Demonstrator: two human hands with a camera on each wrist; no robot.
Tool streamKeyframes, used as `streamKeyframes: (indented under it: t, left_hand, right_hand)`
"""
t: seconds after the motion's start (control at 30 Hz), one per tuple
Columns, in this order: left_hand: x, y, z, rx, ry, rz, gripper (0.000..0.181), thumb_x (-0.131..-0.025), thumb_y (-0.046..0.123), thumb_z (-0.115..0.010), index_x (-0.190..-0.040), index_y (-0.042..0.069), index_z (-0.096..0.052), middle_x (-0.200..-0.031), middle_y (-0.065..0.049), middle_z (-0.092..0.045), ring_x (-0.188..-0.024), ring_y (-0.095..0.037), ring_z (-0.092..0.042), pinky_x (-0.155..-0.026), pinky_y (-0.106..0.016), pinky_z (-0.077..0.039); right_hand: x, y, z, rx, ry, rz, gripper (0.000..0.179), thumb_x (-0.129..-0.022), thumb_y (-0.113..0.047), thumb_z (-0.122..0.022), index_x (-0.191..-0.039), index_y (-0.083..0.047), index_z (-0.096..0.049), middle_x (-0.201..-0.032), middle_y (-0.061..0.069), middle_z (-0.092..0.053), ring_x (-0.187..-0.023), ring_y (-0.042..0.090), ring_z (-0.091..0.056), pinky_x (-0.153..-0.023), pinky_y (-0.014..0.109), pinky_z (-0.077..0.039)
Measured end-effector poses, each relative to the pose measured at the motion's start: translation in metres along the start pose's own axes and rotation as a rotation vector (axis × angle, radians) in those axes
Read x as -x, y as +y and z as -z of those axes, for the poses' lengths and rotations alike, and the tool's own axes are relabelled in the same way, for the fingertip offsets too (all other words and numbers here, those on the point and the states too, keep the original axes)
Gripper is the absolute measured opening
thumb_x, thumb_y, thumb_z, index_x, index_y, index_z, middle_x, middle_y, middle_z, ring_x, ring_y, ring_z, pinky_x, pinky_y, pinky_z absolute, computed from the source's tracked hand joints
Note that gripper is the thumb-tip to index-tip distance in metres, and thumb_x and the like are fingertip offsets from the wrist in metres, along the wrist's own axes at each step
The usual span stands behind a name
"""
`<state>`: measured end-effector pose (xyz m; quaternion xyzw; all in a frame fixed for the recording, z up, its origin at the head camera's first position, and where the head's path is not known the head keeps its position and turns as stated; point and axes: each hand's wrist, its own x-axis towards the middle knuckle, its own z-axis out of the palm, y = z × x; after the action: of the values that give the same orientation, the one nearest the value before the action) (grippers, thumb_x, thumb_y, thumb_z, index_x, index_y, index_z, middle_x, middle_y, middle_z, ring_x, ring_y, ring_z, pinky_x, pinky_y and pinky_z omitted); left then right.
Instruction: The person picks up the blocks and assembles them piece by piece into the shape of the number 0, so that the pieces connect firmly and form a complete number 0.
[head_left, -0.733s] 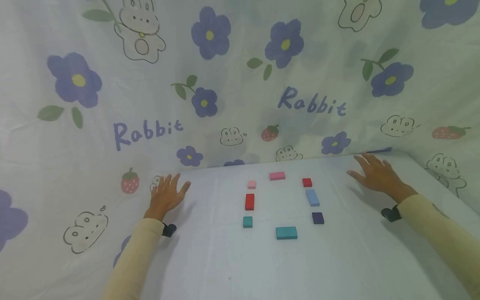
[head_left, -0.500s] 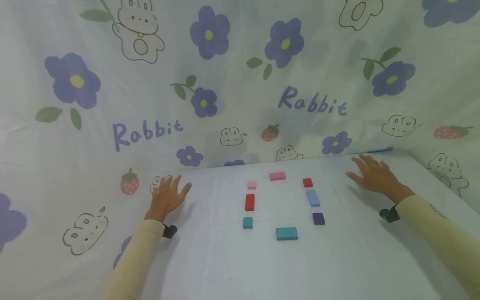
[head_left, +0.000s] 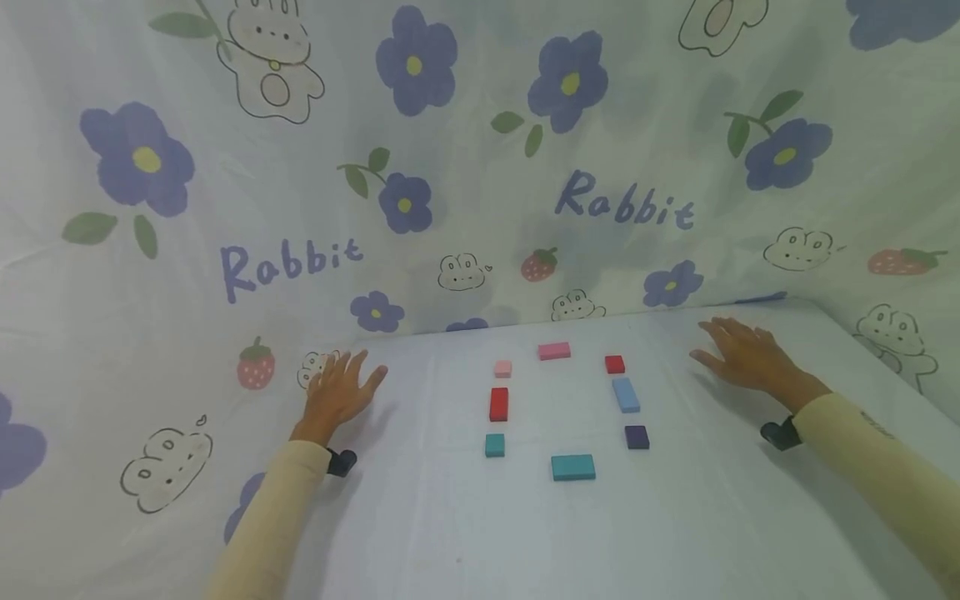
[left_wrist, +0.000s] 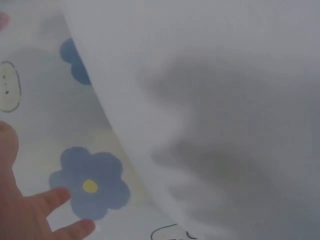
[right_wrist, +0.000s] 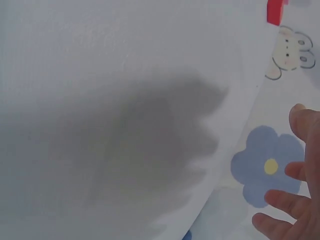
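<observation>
My left hand (head_left: pixel 339 396) hovers over the left side of the white table with its fingers spread, holding nothing. Over the right side, my right hand (head_left: pixel 746 356) is also spread and holds nothing. Between them several blocks lie in a loose ring. On the left are a light pink block (head_left: pixel 503 368), a long red block (head_left: pixel 498 404) and a teal square block (head_left: pixel 495 445). A pink block (head_left: pixel 554 351) lies at the back, a long teal block (head_left: pixel 573 467) at the front. Along the right are a small red block (head_left: pixel 615 364), a light blue block (head_left: pixel 626 395) and a dark purple block (head_left: pixel 637 437).
A white cloth covers the table (head_left: pixel 465 533). Behind it hangs a curtain (head_left: pixel 480 150) printed with flowers, rabbits and strawberries. Each wrist wears a black strap mount, seen at the left wrist (head_left: pixel 341 462) and right wrist (head_left: pixel 782 433).
My right hand has lowered slightly, and my left hand has shifted a little to the right. The head view has drifted slightly. The blocks keep their arrangement.
</observation>
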<state>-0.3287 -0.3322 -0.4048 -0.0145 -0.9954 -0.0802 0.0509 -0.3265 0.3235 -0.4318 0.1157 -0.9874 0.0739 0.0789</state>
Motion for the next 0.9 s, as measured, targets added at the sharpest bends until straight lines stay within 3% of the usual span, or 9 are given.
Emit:
streamKeyframes:
  t: [0.33,0.47,0.63,0.77,0.9]
  left_hand:
    - [0.000,0.002,0.007,0.082,0.011,-0.021,0.084,-0.089,0.070,-0.017,-0.145,0.008,-0.027,-0.149,-0.024,-0.025,-0.138,-0.048,-0.014,-0.107,-0.065,-0.013]
    - [0.004,0.006,0.008,0.071,0.004,-0.075,0.079,-0.088,0.068,-0.033,-0.142,0.011,-0.034,-0.146,-0.020,-0.034,-0.136,-0.044,-0.024,-0.104,-0.066,-0.020]
    - [0.010,0.016,0.008,0.040,0.021,-0.161,0.067,-0.085,0.051,-0.058,-0.138,0.012,-0.042,-0.140,-0.016,-0.045,-0.131,-0.038,-0.034,-0.105,-0.061,-0.026]
    - [0.015,0.029,0.007,0.046,0.050,-0.226,0.062,-0.085,0.045,-0.063,-0.135,0.013,-0.046,-0.136,-0.013,-0.049,-0.128,-0.035,-0.040,-0.104,-0.057,-0.032]
    - [0.022,0.043,0.006,0.066,0.021,-0.271,0.061,-0.085,0.045,-0.062,-0.135,0.015,-0.046,-0.137,-0.011,-0.048,-0.129,-0.033,-0.041,-0.103,-0.055,-0.034]
  right_hand:
    - [0.004,-0.020,0.002,-0.056,0.053,0.061,0.057,-0.093,-0.037,-0.052,-0.134,0.001,-0.041,-0.130,0.026,-0.048,-0.120,0.044,-0.045,-0.090,0.064,-0.038]
    - [0.007,-0.027,0.004,-0.045,0.090,0.100,0.056,-0.089,-0.033,-0.060,-0.132,0.000,-0.044,-0.127,0.024,-0.052,-0.115,0.041,-0.049,-0.087,0.063,-0.041]
    - [0.010,-0.036,0.005,-0.077,0.095,0.128,0.057,-0.085,-0.031,-0.065,-0.131,-0.003,-0.046,-0.125,0.021,-0.054,-0.112,0.039,-0.052,-0.086,0.061,-0.042]
    - [0.013,-0.047,0.004,-0.120,0.078,0.139,0.058,-0.085,-0.032,-0.065,-0.132,-0.003,-0.046,-0.127,0.020,-0.052,-0.117,0.038,-0.049,-0.091,0.061,-0.041]
    - [0.017,-0.062,0.002,-0.133,0.093,0.203,0.058,-0.084,-0.030,-0.067,-0.130,-0.002,-0.047,-0.128,0.020,-0.053,-0.119,0.038,-0.049,-0.094,0.056,-0.042]
